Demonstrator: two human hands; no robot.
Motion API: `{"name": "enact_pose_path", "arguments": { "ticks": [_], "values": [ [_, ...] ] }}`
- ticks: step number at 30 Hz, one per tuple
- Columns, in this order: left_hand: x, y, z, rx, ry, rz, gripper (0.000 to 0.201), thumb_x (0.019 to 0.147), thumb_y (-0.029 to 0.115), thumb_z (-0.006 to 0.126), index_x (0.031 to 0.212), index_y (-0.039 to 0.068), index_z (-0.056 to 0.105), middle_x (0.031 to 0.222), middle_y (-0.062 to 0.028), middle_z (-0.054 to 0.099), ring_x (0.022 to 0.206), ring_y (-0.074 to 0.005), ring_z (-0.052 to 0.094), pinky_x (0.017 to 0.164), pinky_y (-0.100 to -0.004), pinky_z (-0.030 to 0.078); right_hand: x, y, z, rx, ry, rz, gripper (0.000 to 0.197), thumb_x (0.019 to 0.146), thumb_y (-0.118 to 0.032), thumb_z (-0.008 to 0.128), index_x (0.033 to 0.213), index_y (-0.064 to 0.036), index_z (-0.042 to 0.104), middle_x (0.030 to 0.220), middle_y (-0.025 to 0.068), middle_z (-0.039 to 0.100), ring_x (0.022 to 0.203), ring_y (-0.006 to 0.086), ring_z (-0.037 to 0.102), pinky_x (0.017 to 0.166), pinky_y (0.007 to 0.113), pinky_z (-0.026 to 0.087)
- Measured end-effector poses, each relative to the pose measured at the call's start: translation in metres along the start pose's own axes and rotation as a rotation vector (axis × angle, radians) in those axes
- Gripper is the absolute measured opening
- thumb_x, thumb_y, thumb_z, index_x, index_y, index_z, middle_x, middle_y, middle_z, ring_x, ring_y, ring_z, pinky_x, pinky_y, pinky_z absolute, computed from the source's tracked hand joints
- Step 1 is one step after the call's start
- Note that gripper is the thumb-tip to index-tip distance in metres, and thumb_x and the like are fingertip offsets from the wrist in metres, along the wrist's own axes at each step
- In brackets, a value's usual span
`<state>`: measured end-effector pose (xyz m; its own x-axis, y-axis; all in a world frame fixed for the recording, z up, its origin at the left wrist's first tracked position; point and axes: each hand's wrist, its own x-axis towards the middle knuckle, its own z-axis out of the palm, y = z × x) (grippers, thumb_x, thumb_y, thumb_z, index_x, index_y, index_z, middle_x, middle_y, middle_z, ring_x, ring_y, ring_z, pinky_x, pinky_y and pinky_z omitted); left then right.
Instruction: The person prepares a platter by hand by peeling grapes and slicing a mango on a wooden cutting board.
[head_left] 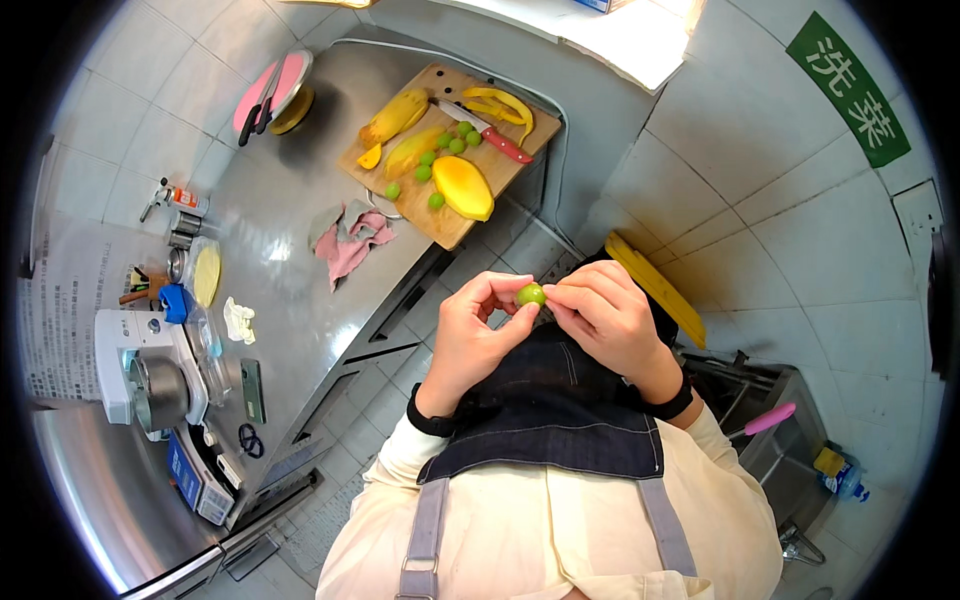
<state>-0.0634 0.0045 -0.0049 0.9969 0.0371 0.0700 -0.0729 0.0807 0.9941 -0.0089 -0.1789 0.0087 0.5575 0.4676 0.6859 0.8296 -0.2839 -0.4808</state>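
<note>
The left hand point(472, 335) and the right hand point(607, 318) meet in front of the dark denim apron point(550, 410), both curled nearly closed with fingertips pinching one small green grape point(531, 294) between them; the left thumb and forefinger press it from one side, the right fingertips from the other; whether its skin is partly peeled cannot be told at this size.

Beyond the grape, farther from the person, a wooden cutting board point(450, 225) lies on the steel counter point(290, 310); on the board sit more green grapes point(437, 165), a mango half point(463, 187), a peeled mango piece point(396, 116), strips of yellow peel point(503, 103) and a red-handled knife point(492, 133); a pink and grey cloth point(350, 238) lies crumpled just beside the board's near-left edge.

Farther left of the board along the counter stand a pink round board point(275, 88) with a dark knife across it, a small bottle with an orange label point(184, 198), and a white appliance with a metal bowl point(145, 375); a yellow slatted item point(655, 285) shows just right of the right hand.
</note>
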Motion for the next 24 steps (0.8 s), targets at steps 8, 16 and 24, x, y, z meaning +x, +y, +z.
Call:
{"name": "enact_pose_path", "arguments": {
  "ticks": [8,16,24],
  "values": [
    [-0.007,0.004,0.002,0.099,0.1,0.014,0.026,0.082,-0.001,0.073,0.107,-0.003,0.067,0.094,-0.0058,0.069,0.08,-0.008,0.063,0.074,-0.0235,0.053,0.002,-0.001,0.006,0.048,-0.002,0.007,0.02,0.072,-0.001,0.078,0.089,-0.0019,0.067,0.08,0.0064,0.064,0.073,0.0224,0.063,0.07,0.033,0.049],
    [-0.007,0.001,0.004,0.146,0.087,0.073,0.027,0.08,-0.002,0.072,0.106,-0.002,0.067,0.096,-0.0075,0.069,0.079,-0.0088,0.064,0.074,-0.0239,0.053,0.0,-0.003,0.01,0.065,0.048,0.041,0.019,0.069,0.004,0.075,0.083,-0.0028,0.064,0.077,0.006,0.063,0.071,0.0218,0.062,0.07,0.032,0.049],
    [-0.008,0.0,0.004,0.215,0.074,0.088,0.028,0.078,-0.002,0.072,0.106,-0.001,0.068,0.093,-0.0065,0.069,0.076,-0.0095,0.064,0.072,-0.0241,0.052,-0.003,-0.003,0.011,0.037,0.077,0.039,0.021,0.067,0.004,0.074,0.081,-0.0047,0.061,0.073,0.005,0.059,0.069,0.0221,0.06,0.069,0.033,0.047]
  ]
}}
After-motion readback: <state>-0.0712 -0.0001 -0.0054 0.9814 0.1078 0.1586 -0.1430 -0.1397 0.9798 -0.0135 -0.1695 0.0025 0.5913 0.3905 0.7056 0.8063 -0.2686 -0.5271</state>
